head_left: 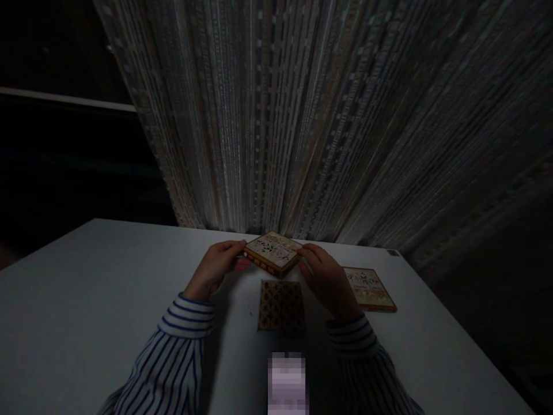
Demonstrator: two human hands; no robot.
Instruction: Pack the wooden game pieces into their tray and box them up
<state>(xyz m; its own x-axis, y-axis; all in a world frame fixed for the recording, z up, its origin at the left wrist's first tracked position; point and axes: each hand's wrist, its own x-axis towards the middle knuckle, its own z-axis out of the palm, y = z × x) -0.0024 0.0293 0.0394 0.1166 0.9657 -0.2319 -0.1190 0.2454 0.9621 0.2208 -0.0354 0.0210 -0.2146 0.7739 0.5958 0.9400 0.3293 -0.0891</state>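
Note:
A flat square box (273, 251) with a light, patterned top and an orange-brown side is held tilted above the white table. My left hand (216, 266) pinches its left corner between thumb and fingers. On the opposite corner, my right hand (327, 278) grips the box with its fingers over the edge. Just below it on the table lies a square brown piece (281, 306) with a repeating dark pattern, possibly a tray with compartments; the dim light hides its detail. Beyond my right wrist rests a second flat box or lid (370, 289) with a similar printed top, partly covered by my hand.
The white table (108, 300) stretches out to both sides. Behind its far edge hangs a string curtain (276, 127). A small dark patch (393, 252) marks the table's far right corner. A pixelated block (287, 383) covers the bottom middle.

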